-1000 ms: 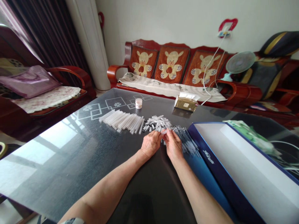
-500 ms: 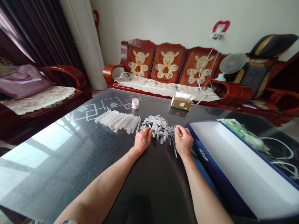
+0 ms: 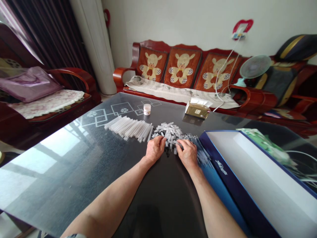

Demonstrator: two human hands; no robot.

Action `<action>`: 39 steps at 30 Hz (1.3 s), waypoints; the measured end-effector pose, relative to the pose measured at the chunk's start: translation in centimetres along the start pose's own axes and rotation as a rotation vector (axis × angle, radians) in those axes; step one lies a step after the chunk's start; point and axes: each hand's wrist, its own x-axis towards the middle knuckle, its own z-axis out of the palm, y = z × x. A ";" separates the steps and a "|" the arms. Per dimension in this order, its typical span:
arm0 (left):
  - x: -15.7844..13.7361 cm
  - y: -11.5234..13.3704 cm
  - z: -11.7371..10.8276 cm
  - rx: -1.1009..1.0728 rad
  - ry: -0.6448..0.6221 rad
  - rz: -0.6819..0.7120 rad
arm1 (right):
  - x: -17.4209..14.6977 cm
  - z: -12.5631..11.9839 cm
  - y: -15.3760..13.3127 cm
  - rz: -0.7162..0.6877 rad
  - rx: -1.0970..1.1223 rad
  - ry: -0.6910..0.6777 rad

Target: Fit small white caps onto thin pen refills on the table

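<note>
On the dark glossy table, my left hand (image 3: 155, 148) is closed in a pinch at the near left edge of a pile of small white and black plastic pieces (image 3: 170, 130). Whatever it pinches is too small to make out. My right hand (image 3: 188, 152) has its fingers curled at the pile's right edge, thumb and forefinger close together; what lies between them is unclear. Left of the pile is a row of translucent white tubes (image 3: 130, 128). Thin rods with metallic-looking tips (image 3: 203, 155) lie beyond my right hand, partly hidden by it.
A long blue box with a white inside (image 3: 250, 165) stands at the right, with a green plastic bag (image 3: 264, 142) behind it. Farther back are a small white cup (image 3: 147, 109) and a tissue pack (image 3: 197, 109). A wooden sofa (image 3: 123, 73) is beyond the table.
My right hand has moved left from the thin rods to the pile of small pieces, uncovering more rods. My left hand stays by the pile. The view has shifted slightly.
</note>
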 end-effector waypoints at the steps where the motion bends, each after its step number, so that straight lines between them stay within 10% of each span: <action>1: 0.0 0.0 0.0 -0.004 -0.002 0.002 | 0.0 0.0 0.0 0.001 0.000 0.003; 24: -0.4 0.7 -0.7 0.245 -0.119 0.349 | 0.5 -0.8 -2.7 -0.108 0.332 0.027; 39: 0.6 -0.7 -2.0 0.450 -0.009 0.122 | 0.3 -0.5 -2.0 -0.043 0.292 0.166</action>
